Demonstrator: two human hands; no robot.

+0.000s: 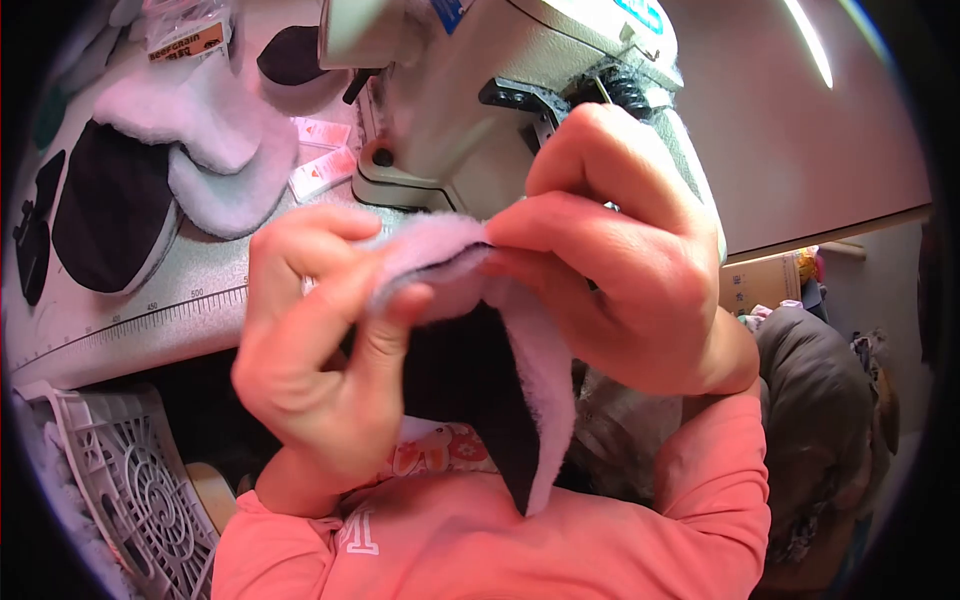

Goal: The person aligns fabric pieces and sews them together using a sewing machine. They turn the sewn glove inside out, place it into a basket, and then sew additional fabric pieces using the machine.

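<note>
A fleece piece, white and fluffy on one side and black on the other, hangs between my hands in front of the sewing machine. My left hand pinches its folded upper edge between thumb and fingers. At the right end of that edge, my right hand grips it with the fingertips, its other fingers curled. A dark gap shows between the two fluffy layers at the edge. The lower part of the piece hangs down before the pink top.
Black and white fleece pieces lie on the machine table at the left, near small paper labels and a plastic packet. A white plastic basket stands lower left. Dark padded fabric is at the right.
</note>
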